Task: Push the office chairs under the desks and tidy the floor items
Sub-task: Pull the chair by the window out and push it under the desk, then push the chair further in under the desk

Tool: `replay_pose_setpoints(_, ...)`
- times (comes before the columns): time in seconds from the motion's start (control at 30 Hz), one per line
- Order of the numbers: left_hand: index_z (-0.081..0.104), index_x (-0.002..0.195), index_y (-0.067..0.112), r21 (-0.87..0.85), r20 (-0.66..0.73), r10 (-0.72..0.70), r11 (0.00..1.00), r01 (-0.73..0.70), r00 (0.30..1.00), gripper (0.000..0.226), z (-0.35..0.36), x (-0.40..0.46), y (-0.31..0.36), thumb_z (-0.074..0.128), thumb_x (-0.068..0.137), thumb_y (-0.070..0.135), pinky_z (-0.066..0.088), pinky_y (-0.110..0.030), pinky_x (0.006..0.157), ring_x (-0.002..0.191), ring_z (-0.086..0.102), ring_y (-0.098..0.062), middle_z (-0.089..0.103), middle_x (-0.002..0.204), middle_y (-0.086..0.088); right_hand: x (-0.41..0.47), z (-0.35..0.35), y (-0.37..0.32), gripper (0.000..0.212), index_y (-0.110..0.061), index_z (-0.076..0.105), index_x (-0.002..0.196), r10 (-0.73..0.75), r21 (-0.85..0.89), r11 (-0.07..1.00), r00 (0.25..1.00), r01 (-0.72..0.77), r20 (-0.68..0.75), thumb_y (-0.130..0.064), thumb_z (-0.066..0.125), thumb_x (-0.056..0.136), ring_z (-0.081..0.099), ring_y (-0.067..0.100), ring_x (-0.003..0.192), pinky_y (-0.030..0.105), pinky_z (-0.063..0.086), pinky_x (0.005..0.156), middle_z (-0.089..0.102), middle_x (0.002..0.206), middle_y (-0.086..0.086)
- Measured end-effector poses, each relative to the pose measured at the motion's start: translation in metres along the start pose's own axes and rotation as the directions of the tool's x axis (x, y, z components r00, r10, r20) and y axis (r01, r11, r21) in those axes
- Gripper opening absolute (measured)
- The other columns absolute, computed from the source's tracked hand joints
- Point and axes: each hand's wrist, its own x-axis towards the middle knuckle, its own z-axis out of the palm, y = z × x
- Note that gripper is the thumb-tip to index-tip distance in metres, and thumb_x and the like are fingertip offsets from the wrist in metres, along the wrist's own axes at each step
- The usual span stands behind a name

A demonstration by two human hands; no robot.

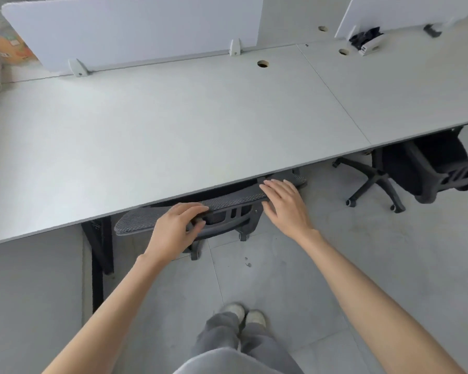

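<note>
The left hand point(177, 225) grips the top edge of the mesh chair point(227, 209) tucked under the table point(173, 125), while the right hand point(284, 203) rests flat on it, fingers straight, just beside.

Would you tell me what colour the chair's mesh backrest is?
Dark grey mesh backrest, best seen in the head view.

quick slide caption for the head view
Left hand grips the mesh chair backrest, right hand flat on it, chair tucked under the desk.

left hand point(173, 229) grips chair back point(227, 209) | right hand point(285, 202) flat on it | under desk point(173, 125)
</note>
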Motion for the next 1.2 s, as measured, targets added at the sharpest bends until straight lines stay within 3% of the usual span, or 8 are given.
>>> replay_pose_setpoints(0.13, 0.062, 0.109, 0.022, -0.443, 0.055, -0.068, 0.893, 0.085, 0.996, 0.025, 0.007, -0.027, 0.048, 0.054, 0.087, 0.017, 0.041, -0.004, 0.079, 0.090, 0.056, 0.011, 0.065, 0.104, 0.019, -0.051, -0.016, -0.019, 0.042, -0.005, 0.049, 0.130, 0.345, 0.398, 0.859, 0.939, -0.321, 0.013, -0.022, 0.039, 0.093, 0.041, 0.017, 0.130, 0.021, 0.025, 0.109, 0.051, 0.135, 0.005)
replay_pose_setpoints(0.2, 0.059, 0.109, 0.028, -0.548, 0.219, -0.149, 0.799, 0.247, 0.964, 0.022, 0.026, -0.042, 0.059, 0.048, 0.093, 0.019, 0.044, -0.010, 0.081, 0.087, 0.059, 0.009, 0.070, 0.097, 0.018, -0.092, -0.017, -0.026, 0.037, -0.006, 0.049, 0.130, 0.599, 0.590, 0.593, 0.790, -0.548, 0.130, -0.012, 0.042, 0.094, 0.049, 0.014, 0.123, 0.017, 0.033, 0.103, 0.054, 0.133, 0.007)
replay_pose_setpoints(0.27, 0.059, 0.109, 0.029, -0.615, 0.443, -0.162, 0.661, 0.430, 0.882, 0.025, 0.058, -0.048, 0.079, 0.044, 0.096, 0.013, 0.049, -0.023, 0.086, 0.090, 0.064, -0.001, 0.071, 0.096, 0.012, -0.147, -0.019, -0.023, 0.034, -0.005, 0.050, 0.127, 0.785, 0.700, 0.226, 0.553, -0.677, 0.281, -0.002, 0.045, 0.093, 0.057, 0.003, 0.109, 0.006, 0.038, 0.093, 0.057, 0.128, 0.012)
replay_pose_setpoints(0.4, 0.059, 0.107, 0.026, -0.592, 0.640, -0.064, 0.595, 0.544, 0.766, 0.021, 0.100, -0.051, 0.123, 0.045, 0.094, 0.018, 0.048, -0.028, 0.085, 0.092, 0.067, -0.010, 0.073, 0.093, 0.002, -0.238, -0.030, -0.033, 0.028, -0.014, 0.054, 0.119, 0.898, 0.731, -0.150, 0.218, -0.665, 0.382, -0.007, 0.049, 0.093, 0.058, 0.016, 0.111, 0.010, 0.044, 0.088, 0.061, 0.121, 0.008)
replay_pose_setpoints(0.57, 0.057, 0.111, 0.024, -0.532, 0.785, 0.214, 0.713, 0.456, 0.581, 0.029, 0.160, -0.022, 0.215, 0.037, 0.097, 0.008, 0.050, -0.024, 0.086, 0.093, 0.067, -0.010, 0.070, 0.102, -0.002, -0.326, -0.055, -0.051, 0.031, -0.027, 0.057, 0.114, 0.935, 0.776, -0.348, -0.139, -0.526, 0.326, -0.007, 0.048, 0.092, 0.060, 0.014, 0.109, 0.035, 0.043, 0.100, 0.065, 0.115, -0.004)
replay_pose_setpoints(0.8, 0.058, 0.110, 0.026, -0.543, 0.815, 0.432, 0.803, 0.248, 0.385, 0.030, 0.271, 0.034, 0.360, 0.038, 0.097, 0.008, 0.050, -0.021, 0.085, 0.091, 0.067, -0.010, 0.070, 0.100, 0.000, -0.395, -0.085, 0.036, 0.030, -0.021, 0.058, 0.117, 0.878, 0.867, -0.417, -0.369, -0.274, 0.306, -0.006, 0.048, 0.092, 0.062, 0.014, 0.105, 0.040, 0.044, 0.100, 0.065, 0.115, -0.002)
replay_pose_setpoints(1.03, 0.059, 0.111, 0.022, -0.493, 0.817, 0.330, 0.825, 0.275, 0.474, 0.026, 0.349, 0.080, 0.468, 0.040, 0.097, 0.010, 0.049, -0.025, 0.082, 0.087, 0.067, -0.010, 0.070, 0.098, -0.001, -0.435, -0.171, 0.228, 0.030, -0.022, 0.058, 0.115, 0.940, 0.891, -0.258, -0.309, -0.373, 0.143, -0.005, 0.048, 0.092, 0.063, -0.002, 0.097, 0.011, 0.048, 0.083, 0.066, 0.112, -0.007)
replay_pose_setpoints(1.2, 0.060, 0.106, 0.025, -0.447, 0.815, 0.230, 0.833, 0.325, 0.532, 0.027, 0.401, 0.123, 0.521, 0.040, 0.097, 0.009, 0.049, -0.028, 0.082, 0.083, 0.067, -0.010, 0.070, 0.096, -0.003, -0.447, -0.216, 0.353, 0.029, -0.022, 0.058, 0.113, 0.950, 0.915, -0.161, -0.308, -0.370, 0.043, -0.004, 0.048, 0.092, 0.064, 0.006, 0.098, 0.024, 0.048, 0.088, 0.067, 0.108, -0.006)
